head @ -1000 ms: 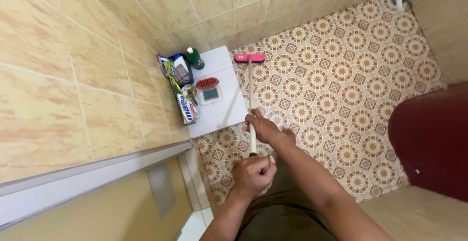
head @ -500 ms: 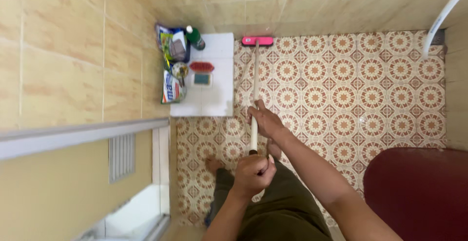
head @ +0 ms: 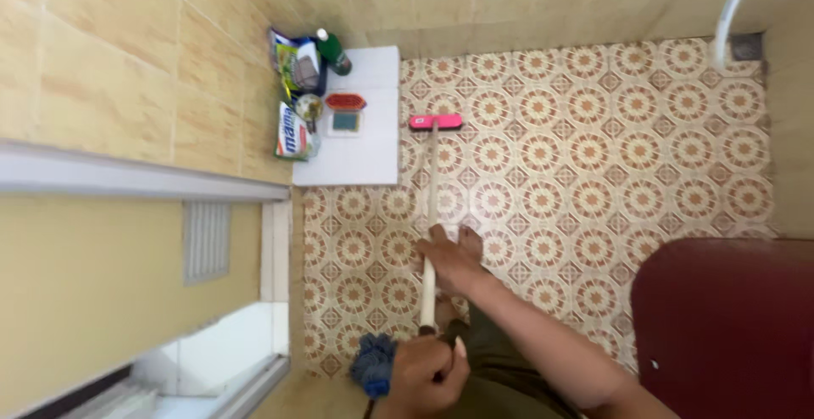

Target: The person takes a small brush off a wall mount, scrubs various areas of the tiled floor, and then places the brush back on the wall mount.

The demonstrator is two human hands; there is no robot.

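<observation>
Wall tiles (head: 110, 54), beige, fill the left side; below them a yellow door (head: 93, 292) with a vent grille. White raised slab (head: 360, 152) sits in the far-left corner of the floor. On it, against the wall: a green bottle (head: 332, 51), several packets (head: 292, 131), a small red brush (head: 345, 101) and a green sponge in a dish (head: 346, 120).

Patterned floor (head: 593, 156), red-and-cream tiles. Pink brush head (head: 436, 120) rests on the floor just beside the slab's right edge; its pale long handle (head: 431, 207) runs back toward the person.

Left hand (head: 428, 377) closed around the handle's near end. Right hand (head: 451, 259) wrapped around the handle further down, near mid-length. Blue cloth-like bundle (head: 375, 365) just left of the left hand; kind unclear.

Dark red rounded object (head: 729, 326) at the near-right edge. White pipe (head: 731, 8) at the far-right corner.
</observation>
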